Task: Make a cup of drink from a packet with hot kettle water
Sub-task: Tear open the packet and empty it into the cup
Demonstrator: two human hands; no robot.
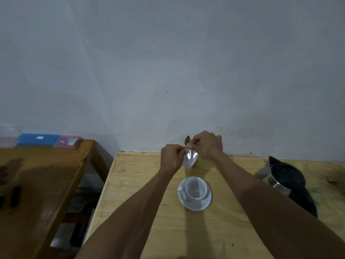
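A small shiny white packet [190,159] hangs above the far part of the light wooden table [141,186]. My left hand [171,159] and my right hand [207,144] both pinch its top edge, close together. A spoon [187,140] sticks up just behind my right hand's fingers; I cannot tell what holds it. Nearer to me stands an empty white cup [196,188] on a white saucer [200,205], below the packet. A steel kettle with a black lid and handle [285,179] stands at the right.
The wall [168,71] runs close behind the table's far edge. A darker wooden table [43,184] stands at the left across a gap, with a blue box [37,139] and a pink box [68,142] at its back and dark items at its left edge.
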